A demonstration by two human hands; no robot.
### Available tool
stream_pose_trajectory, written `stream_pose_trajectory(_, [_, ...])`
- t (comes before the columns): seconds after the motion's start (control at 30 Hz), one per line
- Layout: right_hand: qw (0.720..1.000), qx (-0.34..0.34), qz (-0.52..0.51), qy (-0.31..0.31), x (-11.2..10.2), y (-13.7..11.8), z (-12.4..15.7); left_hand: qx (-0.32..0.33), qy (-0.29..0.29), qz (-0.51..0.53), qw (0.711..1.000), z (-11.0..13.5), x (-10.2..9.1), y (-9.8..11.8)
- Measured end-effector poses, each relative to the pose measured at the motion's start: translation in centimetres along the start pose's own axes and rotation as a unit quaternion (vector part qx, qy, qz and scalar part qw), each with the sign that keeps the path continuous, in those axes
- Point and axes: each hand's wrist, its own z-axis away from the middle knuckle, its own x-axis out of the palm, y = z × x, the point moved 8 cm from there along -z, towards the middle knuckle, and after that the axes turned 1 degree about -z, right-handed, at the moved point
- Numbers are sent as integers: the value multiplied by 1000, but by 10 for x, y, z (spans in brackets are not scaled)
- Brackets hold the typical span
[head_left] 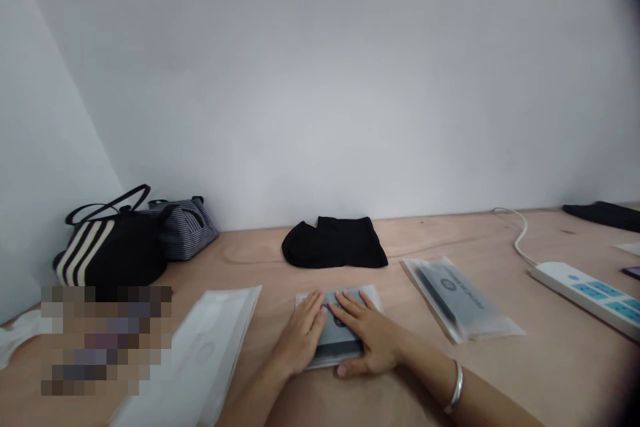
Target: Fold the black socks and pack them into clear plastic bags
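Note:
Both my hands lie flat on a small clear plastic packet [336, 345] with a dark grey folded item inside, on the wooden table [500, 373]. My left hand [301, 337] presses its left half, fingers stretched forward. My right hand [370, 337] covers its right half, fingers spread, thumb at the packet's near edge; a silver bangle [455, 388] is on that wrist. A folded black cloth [334, 242] lies just beyond the packet.
A second bagged dark item [457, 297] lies to the right, empty clear bags [200, 353] to the left. A white power strip [587, 292] with cord sits at far right. Striped bags [117, 243] stand at back left against the wall.

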Motion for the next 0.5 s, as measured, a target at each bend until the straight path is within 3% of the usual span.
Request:
stream_pose_trajectory(0.27, [991,-29,131,22,6,-21,5,-142,198,31,969,-1,-41,-35])
stream_pose_trajectory(0.4, [971,11,215,99,7,-20,2,-169,229,0,959,2,-49,-41])
stream_pose_trajectory(0.5, [933,107,293,181,-18,-6,9,-160,213,-37,963,3,-46,-37])
